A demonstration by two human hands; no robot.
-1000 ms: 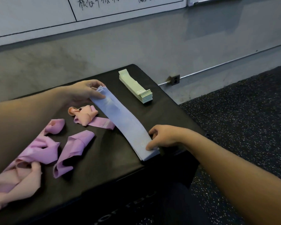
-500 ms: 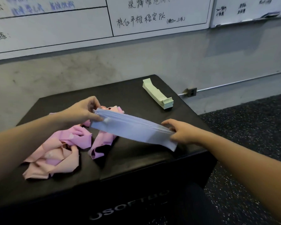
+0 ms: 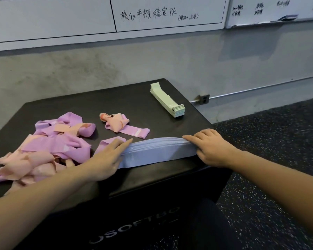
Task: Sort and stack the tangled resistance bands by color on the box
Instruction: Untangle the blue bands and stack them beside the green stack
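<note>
**Blue stack squared up at the near edge**

Head view: I have both hands on the blue stack [image 3: 157,152], one at each end. My left hand [image 3: 107,159] lies over its left end with fingers nearly straight, pressing down rather than gripping. My right hand [image 3: 209,147] caps the right end with fingers bent over the top edge; I can't tell whether the thumb pinches underneath. Holding both ends this way reads to me as evening up the layers so they sit flush.

The blue stack lies along the near right part of the box [image 3: 137,98], close to the front edge, its right end near the box's right corner. That leaves little margin; a push forward or to the right could tip layers over the edge.

The green stack [image 3: 167,100] sits finished at the far right corner, well apart from the blue stack. The tangled pile [image 3: 49,147] of pink and peach bands fills the left side, just beside my left wrist. A smaller knot [image 3: 119,125] of the same two colours lies mid-box, just beyond the blue stack. The bare top between the knot and the green stack looks like the best room for the next piles.
</note>
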